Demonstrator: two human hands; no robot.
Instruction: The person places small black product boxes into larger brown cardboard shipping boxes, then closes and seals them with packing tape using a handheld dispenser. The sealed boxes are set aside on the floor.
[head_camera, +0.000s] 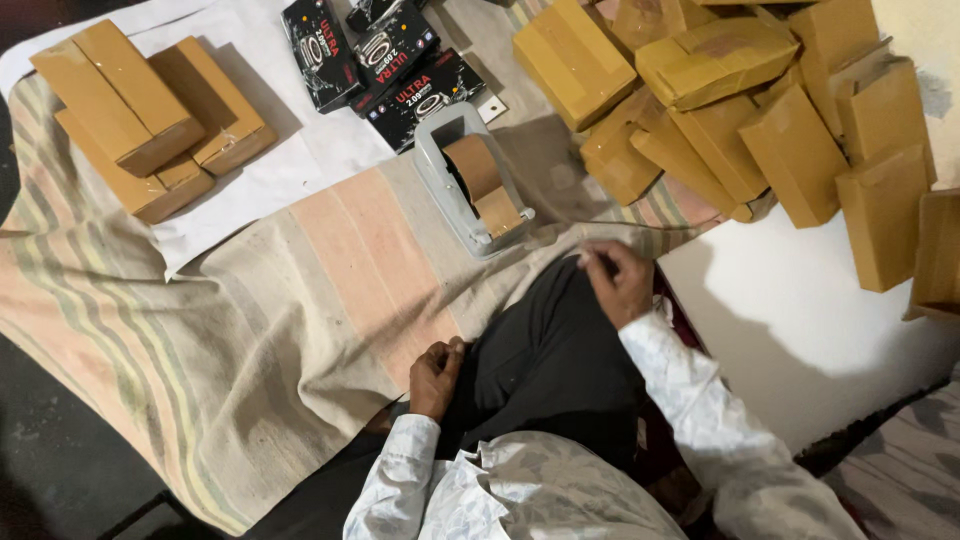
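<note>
Both hands belong to a seated person seen from above, wearing a pale patterned shirt and dark trousers. The left hand (436, 376), low in the middle of the frame, rests curled on the edge of a striped cloth (250, 330) beside the person's knee; its fingers are folded in loosely and it grips nothing that can be seen. The right hand (617, 283), right of centre, lies on the dark trousers (545, 360) with its fingers bent; whether it pinches anything small cannot be told.

Just above and between the hands, near the middle of the frame, a grey tape dispenser (470, 185) stands on the cloth, loaded with a roll of brown tape. It is nearer the right hand but touches neither hand.

Across the upper right of the frame lies a loose heap of brown wrapped boxes (720, 100), tilted against one another, some spilling onto a white sheet (790, 320) at the right. In the upper left, a small stack of brown boxes (140, 110) sits neatly on white paper, well apart from the hands. At the top centre, a few black printed boxes (385, 65) lie side by side, just above the dispenser.
</note>
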